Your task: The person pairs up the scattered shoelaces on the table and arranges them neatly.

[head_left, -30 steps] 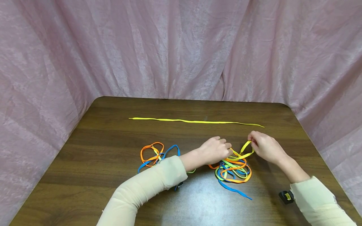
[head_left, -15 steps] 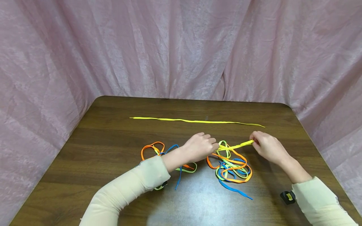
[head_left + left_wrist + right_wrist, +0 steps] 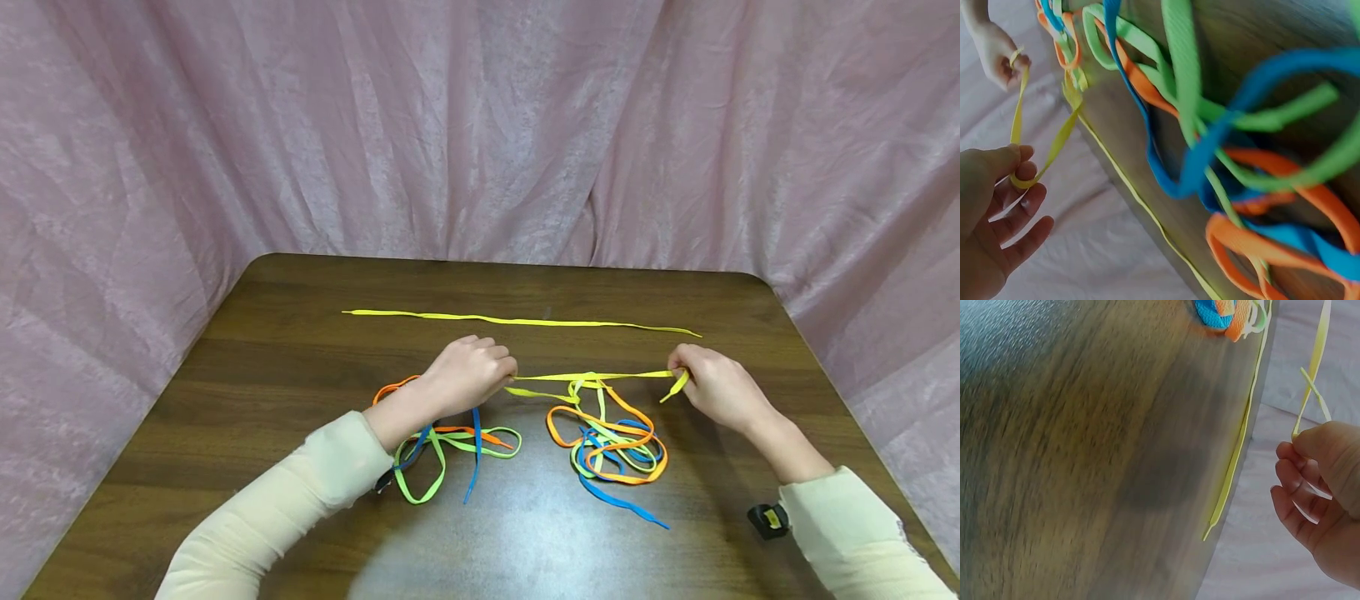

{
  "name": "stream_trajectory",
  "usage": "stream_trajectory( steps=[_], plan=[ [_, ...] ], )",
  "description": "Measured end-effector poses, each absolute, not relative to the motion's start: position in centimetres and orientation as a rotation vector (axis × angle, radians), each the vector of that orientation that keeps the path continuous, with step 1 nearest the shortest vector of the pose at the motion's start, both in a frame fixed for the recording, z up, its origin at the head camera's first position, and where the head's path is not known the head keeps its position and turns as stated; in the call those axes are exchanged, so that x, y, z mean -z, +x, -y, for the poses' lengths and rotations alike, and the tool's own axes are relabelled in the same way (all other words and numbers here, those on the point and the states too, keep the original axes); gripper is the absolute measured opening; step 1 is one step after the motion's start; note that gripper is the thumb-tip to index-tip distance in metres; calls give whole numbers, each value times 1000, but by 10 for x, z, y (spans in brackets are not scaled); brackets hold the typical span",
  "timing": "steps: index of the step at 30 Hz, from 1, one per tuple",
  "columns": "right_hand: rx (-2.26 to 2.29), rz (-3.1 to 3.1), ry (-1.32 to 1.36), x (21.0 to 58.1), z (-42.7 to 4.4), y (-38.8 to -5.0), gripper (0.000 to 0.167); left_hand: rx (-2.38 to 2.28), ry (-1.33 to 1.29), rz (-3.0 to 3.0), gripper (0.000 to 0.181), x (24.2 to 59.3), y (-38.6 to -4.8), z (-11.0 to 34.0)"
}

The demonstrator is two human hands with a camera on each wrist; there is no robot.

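A yellow shoelace point(image 3: 551, 377) stretches between my two hands in the head view. My left hand point(image 3: 472, 372) pinches it; in the left wrist view it bends round at the thumb and index finger, the other fingers spread. At the other side, my right hand point(image 3: 720, 383) pinches the lace close to one end, and its tip hangs below the fingers. The lace's other part trails back to the right tangle point(image 3: 626, 479) of orange, green and blue laces. Beneath my left forearm lies a second tangle point(image 3: 420, 500), partly hidden, of similar colours.
Another yellow shoelace point(image 3: 487, 319) lies nearly straight across the far part of the wooden table point(image 3: 247, 350). Pink curtains point(image 3: 450, 125) hang behind the table and at both sides. A blue lace end point(image 3: 633, 510) points toward the near edge.
My left hand has moved left, drawing the yellow lace out from the right tangle into a long line. The right hand has shifted only slightly, and a lace tip now hangs from it.
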State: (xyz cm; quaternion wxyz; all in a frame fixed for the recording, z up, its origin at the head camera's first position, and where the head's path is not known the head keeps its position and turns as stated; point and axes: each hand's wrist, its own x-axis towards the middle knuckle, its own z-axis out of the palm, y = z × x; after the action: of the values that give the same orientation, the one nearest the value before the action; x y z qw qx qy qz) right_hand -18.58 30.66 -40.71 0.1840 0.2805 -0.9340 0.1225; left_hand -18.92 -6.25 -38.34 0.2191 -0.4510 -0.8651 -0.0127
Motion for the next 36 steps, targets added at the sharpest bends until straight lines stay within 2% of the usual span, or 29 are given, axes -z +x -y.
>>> stream_trajectory(
  steps=[23,30,36],
  plan=[
    [-335,2703,671,408,-335,-184,21,127,-1126,2580,4,382,-190,129],
    [-331,2701,651,410,-343,-184,17,208,-1021,2657,5,383,-200,157],
    [-313,2701,643,410,-347,-186,20,256,-899,2724,5,389,-208,183]
  ],
)
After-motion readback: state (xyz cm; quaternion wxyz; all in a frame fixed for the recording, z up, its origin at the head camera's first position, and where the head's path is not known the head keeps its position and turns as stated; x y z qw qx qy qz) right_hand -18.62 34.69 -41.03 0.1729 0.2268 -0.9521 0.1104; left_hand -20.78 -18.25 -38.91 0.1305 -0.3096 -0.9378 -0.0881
